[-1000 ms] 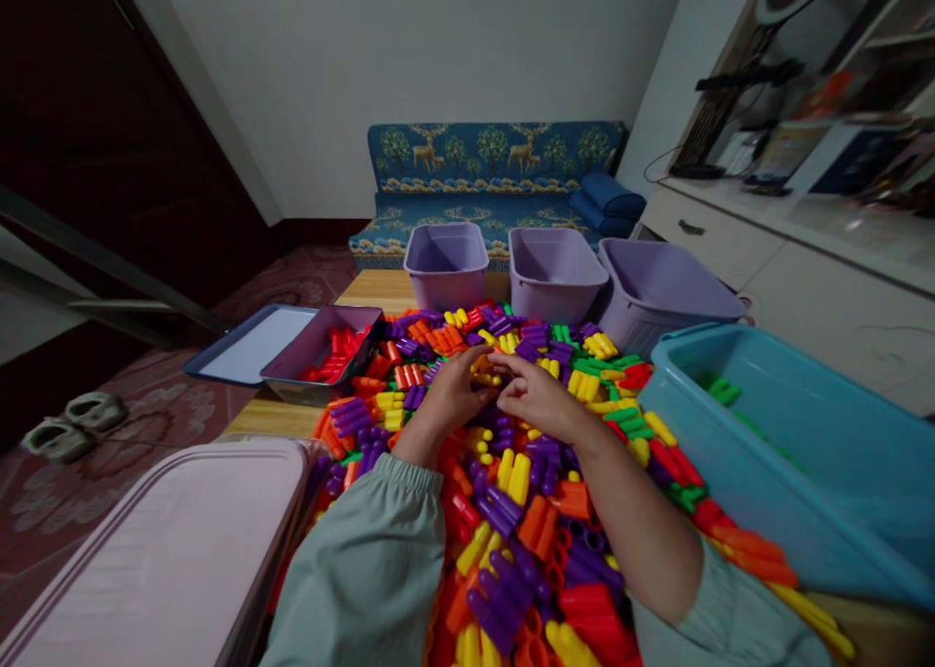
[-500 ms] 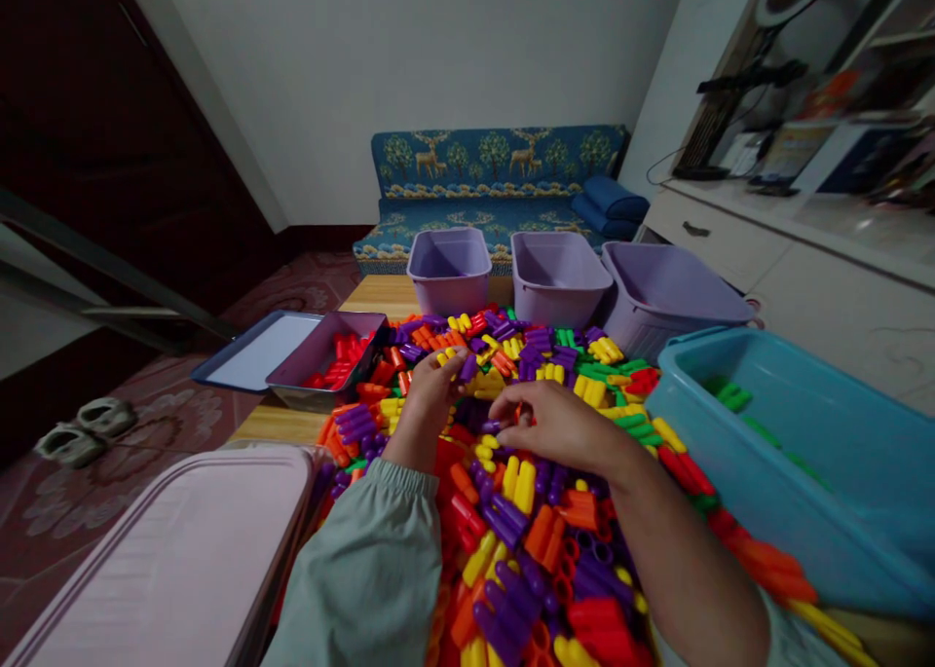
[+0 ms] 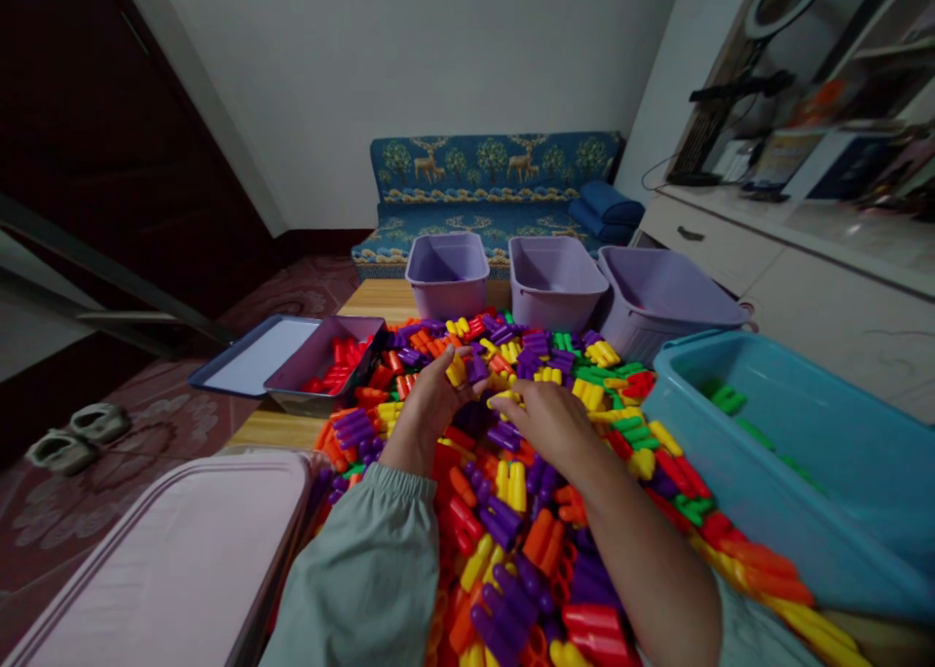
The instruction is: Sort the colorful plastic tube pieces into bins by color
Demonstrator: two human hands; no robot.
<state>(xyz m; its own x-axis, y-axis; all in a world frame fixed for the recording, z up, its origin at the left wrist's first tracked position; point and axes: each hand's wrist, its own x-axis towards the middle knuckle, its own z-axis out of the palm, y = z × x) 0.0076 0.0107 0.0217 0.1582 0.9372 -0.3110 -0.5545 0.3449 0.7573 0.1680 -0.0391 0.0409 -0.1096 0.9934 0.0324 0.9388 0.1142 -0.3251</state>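
Observation:
Bullet-shaped plastic toy pieces in yellow, purple, orange, red and green lie in a thick heap before me. My left hand [image 3: 428, 399], palm turned inward, has a yellow toy piece [image 3: 456, 370] between thumb and fingers. Just right of it, my right hand [image 3: 551, 422] is bent down over the heap, its fingers closed on another yellow toy piece [image 3: 504, 398]. Below the hands lies a purple toy piece [image 3: 504, 436], touched by neither hand. Some fingertips of the right hand are hidden behind it.
Three lilac bins [image 3: 447, 292] stand along the far side. A turquoise bin [image 3: 774, 482] with some green pieces is on the right. At left are a tin [image 3: 299, 399] of red pieces, its lid [image 3: 252, 355] and a pale pink lid [image 3: 190, 550]. Behind stands a blue patterned sofa [image 3: 482, 219].
My right hand has shifted up and slightly right, from beside a purple piece to a yellow one. My left hand's fingers have spread toward the right hand; its grip on the yellow piece has turned.

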